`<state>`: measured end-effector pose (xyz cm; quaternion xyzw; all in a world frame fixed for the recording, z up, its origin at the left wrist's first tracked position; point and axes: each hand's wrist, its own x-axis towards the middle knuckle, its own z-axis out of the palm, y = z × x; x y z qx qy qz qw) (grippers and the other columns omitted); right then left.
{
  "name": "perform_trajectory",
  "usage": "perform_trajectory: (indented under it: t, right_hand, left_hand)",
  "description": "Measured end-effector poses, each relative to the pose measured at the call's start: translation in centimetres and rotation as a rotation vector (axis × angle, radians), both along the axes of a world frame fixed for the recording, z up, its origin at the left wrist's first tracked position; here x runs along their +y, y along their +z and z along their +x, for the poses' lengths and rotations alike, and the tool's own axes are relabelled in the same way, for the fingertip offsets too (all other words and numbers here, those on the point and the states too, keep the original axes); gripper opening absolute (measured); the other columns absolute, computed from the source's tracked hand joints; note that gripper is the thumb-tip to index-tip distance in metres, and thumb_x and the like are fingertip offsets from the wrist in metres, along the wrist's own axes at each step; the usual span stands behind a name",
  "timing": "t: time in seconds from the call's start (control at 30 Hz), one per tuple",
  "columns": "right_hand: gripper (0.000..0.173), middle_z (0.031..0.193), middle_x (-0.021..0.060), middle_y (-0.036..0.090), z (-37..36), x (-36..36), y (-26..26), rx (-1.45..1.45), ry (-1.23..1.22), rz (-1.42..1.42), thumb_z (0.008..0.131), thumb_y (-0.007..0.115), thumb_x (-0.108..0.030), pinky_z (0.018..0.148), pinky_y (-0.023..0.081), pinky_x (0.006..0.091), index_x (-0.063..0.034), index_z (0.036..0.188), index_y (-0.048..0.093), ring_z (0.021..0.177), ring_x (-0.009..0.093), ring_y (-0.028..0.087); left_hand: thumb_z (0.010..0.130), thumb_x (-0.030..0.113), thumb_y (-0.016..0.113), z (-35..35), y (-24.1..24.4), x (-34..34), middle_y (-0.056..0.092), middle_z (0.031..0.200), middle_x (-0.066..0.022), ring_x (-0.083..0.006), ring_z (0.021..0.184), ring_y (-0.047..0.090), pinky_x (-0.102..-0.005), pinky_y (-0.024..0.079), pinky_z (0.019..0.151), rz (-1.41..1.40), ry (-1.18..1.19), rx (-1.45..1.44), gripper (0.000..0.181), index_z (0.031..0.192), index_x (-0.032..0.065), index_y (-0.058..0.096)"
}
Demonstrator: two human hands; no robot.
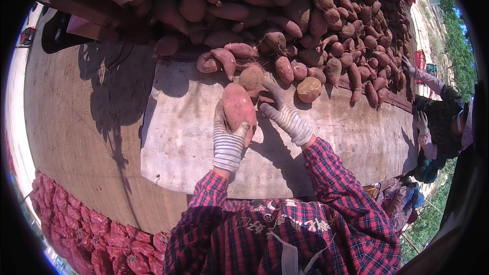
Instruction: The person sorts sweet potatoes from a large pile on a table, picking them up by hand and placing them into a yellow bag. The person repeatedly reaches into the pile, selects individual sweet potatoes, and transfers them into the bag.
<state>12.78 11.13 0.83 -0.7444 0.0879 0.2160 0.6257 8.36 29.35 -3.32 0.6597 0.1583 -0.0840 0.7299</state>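
In my left hand (229,137), which wears a striped work glove, I hold a large pinkish sweet potato (238,107) upright over the pale board (183,149). My right hand (284,114), gloved alike, is beside it with fingers spread. A dark reddish shape, perhaps another sweet potato, is partly hidden behind those fingers. Just beyond my hands sits a round, soil-coated sweet potato (252,78). To the right lies a cut sweet potato (309,89), its yellowish face showing. Several more sweet potatoes (225,61) rest along the board's far edge.
A large heap of sweet potatoes (267,4) rises beyond the board. Filled red mesh bags (103,240) stand on the lower left. At the right edge a co-worker (443,118) in gloves reaches toward the heap. A dark metal beam (91,15) juts in at the upper left.
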Motion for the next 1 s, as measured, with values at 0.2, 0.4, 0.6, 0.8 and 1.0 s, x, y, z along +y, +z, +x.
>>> perform_trajectory:
  t: [0.2, 0.4, 0.6, 0.8, 1.0]
  right_hand:
    - [0.106, 0.14, 0.0163, 0.051, -7.7, -2.7, -0.8, 0.499, -0.52, 0.896, 0.07, 0.082, -0.057, 0.109, 0.043, 0.0446, -0.0036, 0.148, 0.036, 0.126, 0.033, 0.052]
    - [0.103, 0.134, 0.0178, 0.055, -9.2, -2.4, -1.7, 0.416, -0.481, 1.17, 0.073, 0.074, -0.069, 0.105, 0.045, 0.0533, -0.0036, 0.145, 0.039, 0.12, 0.038, 0.056]
    - [0.111, 0.14, 0.0186, 0.051, -11.8, -5.1, -2.9, 0.395, -0.653, 1.244, 0.069, 0.071, -0.076, 0.108, 0.043, 0.0539, -0.0045, 0.146, 0.036, 0.123, 0.038, 0.054]
    - [0.107, 0.159, 0.0166, 0.026, -10.3, -4.5, -3.8, 0.309, -0.597, 1.508, 0.068, 0.06, -0.087, 0.106, 0.042, 0.064, -0.0155, 0.146, 0.04, 0.139, 0.047, 0.033]
    - [0.109, 0.156, 0.0135, 0.036, -10.0, -4.6, -3.4, 0.182, -0.429, 1.659, 0.077, 0.056, -0.083, 0.116, 0.033, 0.0496, -0.0103, 0.153, 0.03, 0.14, 0.039, 0.037]
  left_hand:
    - [0.088, 0.009, 0.073, 4.7, 4.6, 4.2, 0.056, 0.138, -0.0125, -0.0234, 0.126, 0.054, -0.0324, 0.052, 0.096, 0.198, -0.289, -0.078, 0.046, 0.131, 0.0038, 0.06]
    - [0.081, 0.048, 0.073, 28.0, -12.7, 22.4, 0.062, 0.128, -0.0227, -0.0369, 0.122, 0.057, -0.0422, 0.047, 0.101, 1.269, 0.024, -0.04, 0.069, 0.128, -0.0014, 0.059]
    - [0.073, 0.053, 0.08, 31.5, -14.5, 12.4, 0.065, 0.125, -0.02, -0.0324, 0.116, 0.063, -0.0421, 0.052, 0.096, 0.992, 0.411, 0.196, 0.092, 0.136, -0.0056, 0.048]
    - [0.08, 0.008, 0.08, 20.7, -1.9, 7.4, 0.059, 0.126, -0.015, -0.0228, 0.109, 0.061, -0.0328, 0.055, 0.091, 0.414, 0.109, -0.013, 0.072, 0.14, -0.0041, 0.042]
    - [0.09, 0.031, 0.069, 4.8, 5.6, -2.5, 0.058, 0.13, -0.0219, -0.0295, 0.11, 0.061, -0.0375, 0.051, 0.094, 0.448, -0.763, -0.086, 0.065, 0.143, 0.0006, 0.047]
